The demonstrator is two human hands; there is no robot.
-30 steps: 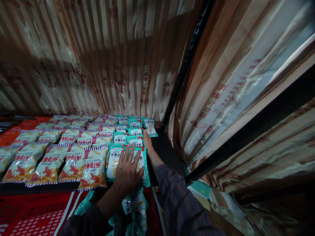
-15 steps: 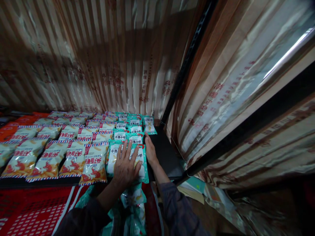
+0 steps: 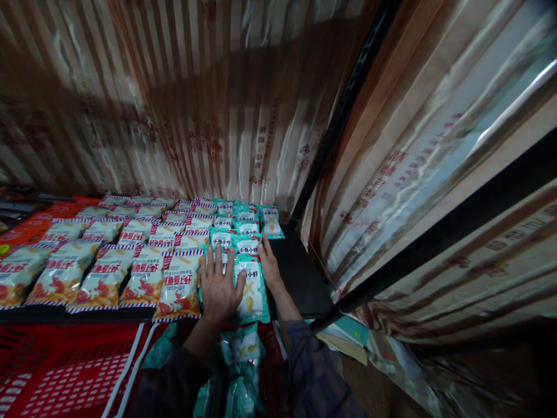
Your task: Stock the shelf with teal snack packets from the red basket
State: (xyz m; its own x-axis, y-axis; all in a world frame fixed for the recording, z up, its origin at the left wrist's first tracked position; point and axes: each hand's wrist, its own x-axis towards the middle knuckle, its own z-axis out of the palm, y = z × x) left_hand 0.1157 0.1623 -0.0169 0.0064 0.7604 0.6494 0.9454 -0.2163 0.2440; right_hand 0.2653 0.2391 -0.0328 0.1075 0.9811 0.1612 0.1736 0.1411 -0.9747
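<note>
My left hand lies flat, fingers stretched out, on a teal-and-white snack bag in the front row of the shelf; it covers most of that bag. Beside it, a second teal snack bag shows its white front with yellow snack pieces. My right hand is at the right edge of the teal bags, fingers extended, its side against them. Behind both hands, more teal bags run back in overlapping rows. One teal bag lies apart at the back right. Neither hand grips anything.
White bags with red print fill the shelf to the left, with orange packs beyond. A red basket with pale handles stands below, near more teal bags. Black posts and striped curtains enclose the shelf.
My left hand has shifted left across the teal bags, uncovering more of the right front bag. My right hand stays along their right side. The whole view has turned slightly left.
</note>
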